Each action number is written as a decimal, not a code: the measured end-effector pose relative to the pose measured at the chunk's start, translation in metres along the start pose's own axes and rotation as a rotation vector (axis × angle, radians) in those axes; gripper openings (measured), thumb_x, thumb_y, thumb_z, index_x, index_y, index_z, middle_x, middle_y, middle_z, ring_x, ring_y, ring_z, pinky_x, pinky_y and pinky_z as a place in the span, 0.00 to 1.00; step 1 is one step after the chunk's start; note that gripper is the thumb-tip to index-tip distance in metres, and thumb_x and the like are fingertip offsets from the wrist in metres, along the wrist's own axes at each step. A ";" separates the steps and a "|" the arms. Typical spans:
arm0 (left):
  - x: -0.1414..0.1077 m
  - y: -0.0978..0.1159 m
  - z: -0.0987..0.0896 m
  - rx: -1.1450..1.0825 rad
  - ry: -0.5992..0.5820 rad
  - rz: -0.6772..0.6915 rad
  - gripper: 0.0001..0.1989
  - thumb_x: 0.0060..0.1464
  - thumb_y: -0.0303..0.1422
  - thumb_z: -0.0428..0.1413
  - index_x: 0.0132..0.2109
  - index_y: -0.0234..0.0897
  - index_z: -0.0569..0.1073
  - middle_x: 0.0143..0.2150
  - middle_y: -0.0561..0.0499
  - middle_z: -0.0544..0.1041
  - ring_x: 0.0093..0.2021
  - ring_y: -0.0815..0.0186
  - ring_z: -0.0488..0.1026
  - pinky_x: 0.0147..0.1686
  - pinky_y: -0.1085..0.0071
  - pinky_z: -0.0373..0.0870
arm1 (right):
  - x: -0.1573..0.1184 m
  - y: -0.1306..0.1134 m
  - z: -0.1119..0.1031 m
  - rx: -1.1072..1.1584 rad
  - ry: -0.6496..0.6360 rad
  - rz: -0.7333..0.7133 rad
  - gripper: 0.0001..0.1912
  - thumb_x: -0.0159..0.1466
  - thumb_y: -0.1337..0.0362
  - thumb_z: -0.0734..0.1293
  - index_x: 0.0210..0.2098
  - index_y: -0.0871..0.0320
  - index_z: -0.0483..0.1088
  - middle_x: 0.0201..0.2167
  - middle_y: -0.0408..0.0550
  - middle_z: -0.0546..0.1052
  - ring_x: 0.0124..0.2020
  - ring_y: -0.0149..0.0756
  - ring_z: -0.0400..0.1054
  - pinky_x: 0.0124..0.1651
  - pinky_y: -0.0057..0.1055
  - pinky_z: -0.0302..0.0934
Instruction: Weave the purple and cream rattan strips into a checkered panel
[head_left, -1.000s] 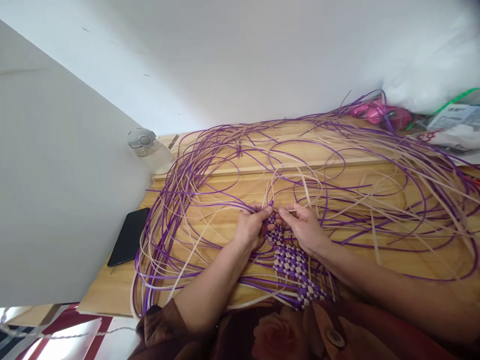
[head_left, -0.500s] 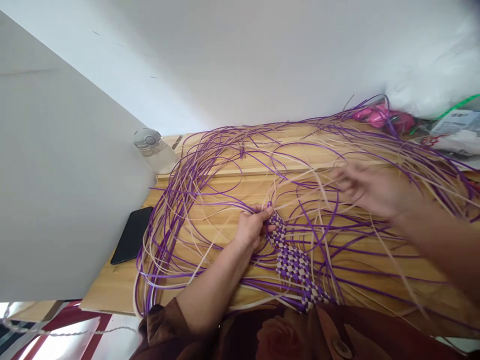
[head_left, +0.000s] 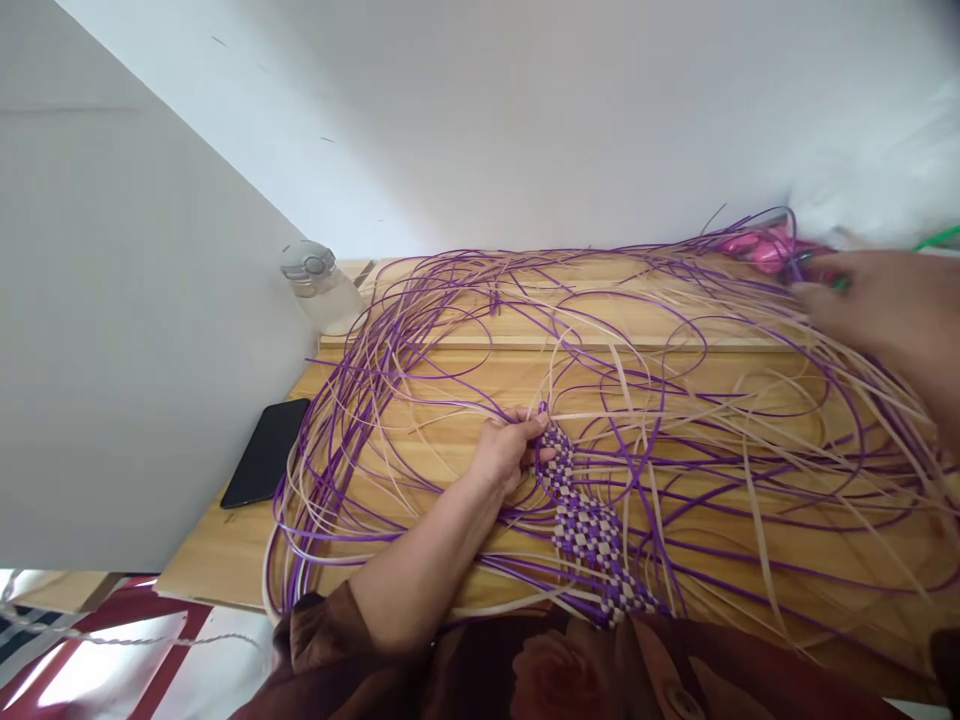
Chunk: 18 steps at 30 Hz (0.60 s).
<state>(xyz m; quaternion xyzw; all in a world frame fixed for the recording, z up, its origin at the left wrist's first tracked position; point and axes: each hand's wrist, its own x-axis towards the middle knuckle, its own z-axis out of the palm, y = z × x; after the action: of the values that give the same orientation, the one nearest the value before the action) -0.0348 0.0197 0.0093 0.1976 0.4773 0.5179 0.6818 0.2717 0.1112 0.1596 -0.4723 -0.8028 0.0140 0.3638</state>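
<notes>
A woven piece (head_left: 589, 530) of purple and beige plastic strands lies diagonally in front of me, its lower end by my shirt. My left hand (head_left: 506, 450) pinches its upper left end, thumb on top, near a small purple loop. Long loose strands (head_left: 390, 370) fan out from both sides of the weave. Over at the far right, my right hand (head_left: 855, 290) is above the strands, close to a pink bundle (head_left: 765, 247). It is blurred and its fingertips are hard to make out, so whether it grips anything does not show.
A clear bottle with a grey lid (head_left: 322, 285) stands at the back left by the wall. A black phone (head_left: 266, 453) lies at the wooden table's (head_left: 202, 560) left edge. White plastic (head_left: 892, 170) is piled at the back right.
My right hand has moved right and away from me, from above the loose strands beside the weave to the pink bundle. My left hand keeps its hold on the weave.
</notes>
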 end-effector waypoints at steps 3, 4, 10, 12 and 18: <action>0.000 -0.001 -0.001 -0.001 -0.009 0.020 0.09 0.42 0.27 0.66 0.28 0.30 0.72 0.27 0.51 0.70 0.26 0.71 0.69 0.20 0.76 0.74 | -0.031 -0.061 0.058 -0.052 -0.146 0.110 0.12 0.65 0.58 0.63 0.41 0.52 0.76 0.36 0.45 0.80 0.38 0.37 0.74 0.40 0.33 0.65; -0.001 -0.001 -0.002 -0.002 -0.012 0.027 0.09 0.42 0.27 0.66 0.28 0.30 0.73 0.27 0.51 0.70 0.26 0.72 0.69 0.21 0.76 0.74 | -0.042 -0.081 0.079 0.053 -0.299 0.050 0.13 0.65 0.60 0.62 0.45 0.51 0.75 0.40 0.43 0.80 0.37 0.35 0.74 0.39 0.32 0.64; -0.002 0.001 -0.002 -0.014 -0.013 0.026 0.06 0.43 0.26 0.64 0.28 0.29 0.74 0.29 0.49 0.72 0.28 0.71 0.70 0.22 0.76 0.75 | -0.084 -0.118 0.155 0.198 -0.327 0.021 0.06 0.63 0.67 0.63 0.37 0.58 0.73 0.32 0.46 0.78 0.33 0.33 0.71 0.36 0.29 0.61; -0.001 0.001 -0.002 -0.007 0.003 0.021 0.06 0.43 0.26 0.64 0.28 0.29 0.74 0.28 0.50 0.71 0.27 0.71 0.70 0.22 0.75 0.75 | -0.092 -0.110 0.162 0.261 -0.289 0.055 0.05 0.62 0.67 0.65 0.37 0.57 0.72 0.33 0.46 0.77 0.33 0.33 0.70 0.36 0.29 0.61; 0.000 -0.002 -0.003 0.006 -0.002 0.041 0.10 0.41 0.30 0.66 0.27 0.31 0.72 0.27 0.52 0.71 0.26 0.71 0.70 0.22 0.74 0.75 | -0.103 -0.101 0.175 0.488 -0.260 0.218 0.04 0.61 0.63 0.67 0.35 0.57 0.71 0.30 0.43 0.76 0.30 0.30 0.69 0.33 0.27 0.61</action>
<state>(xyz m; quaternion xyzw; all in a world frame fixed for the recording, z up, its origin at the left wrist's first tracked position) -0.0364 0.0184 0.0067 0.2099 0.4739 0.5303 0.6709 0.1212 0.0329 0.0090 -0.4487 -0.7601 0.3059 0.3569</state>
